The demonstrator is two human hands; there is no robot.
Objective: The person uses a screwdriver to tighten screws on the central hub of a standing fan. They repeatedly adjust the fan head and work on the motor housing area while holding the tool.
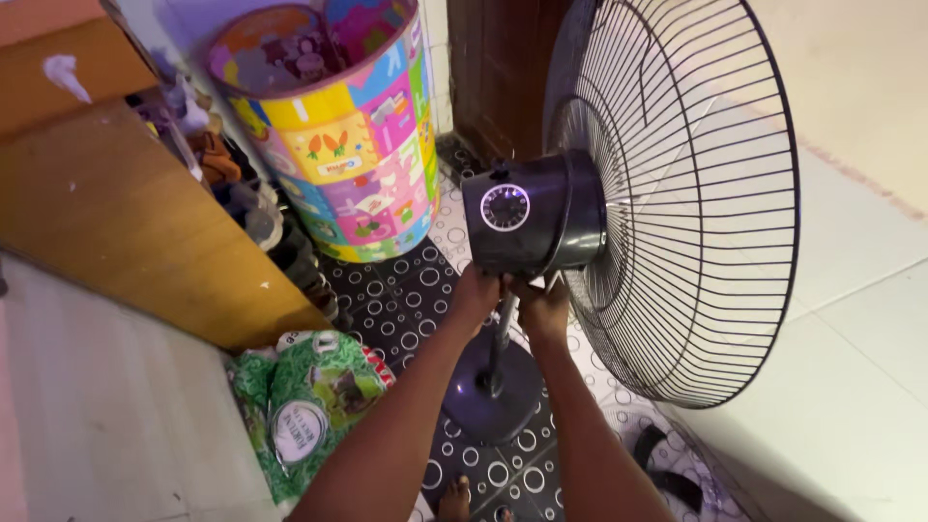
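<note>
Head view: hands working at the fan neck.
Left hand (474, 295), right hand (543, 307) gripping pole (500, 333) top, six o'clock of motor housing (546, 217); next calling for steady grille (696, 193).

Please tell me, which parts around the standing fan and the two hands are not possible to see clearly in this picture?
Head view only:
- Fingertips of left hand and right hand: hidden under the fan's motor housing, so their grip is unclear.
- Fan blades: not discernible behind the wire grille.
- Top of the grille: cut off by the upper frame edge.
- Pole top joint: covered by both hands.
- Foot: cut off by the bottom edge.
</note>
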